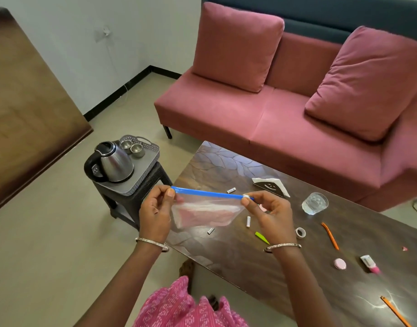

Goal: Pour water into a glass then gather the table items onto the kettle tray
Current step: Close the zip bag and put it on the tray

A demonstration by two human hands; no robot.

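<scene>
I hold a clear zip pouch (202, 214) with a blue zip strip above the table's left end. My left hand (156, 211) pinches the strip's left end and my right hand (269, 212) pinches the slider at its right end. A glass (315, 203) with water stands on the dark table (226, 253). Loose on the table lie three small batteries (248, 221), a green clip (261, 237), a tape roll (300, 232), an orange pencil (330, 236), a pink round item (340, 264) and a pink-capped tube (370, 263). The steel kettle (113, 164) sits on the grey tray (141, 178).
The tray rests on a black stool (151, 178) left of the table and also carries two steel cups (132, 146). A napkin holder (270, 186) stands near the glass. A second orange pencil (395, 311) lies at the near right. A pink sofa (297, 102) stands behind the table.
</scene>
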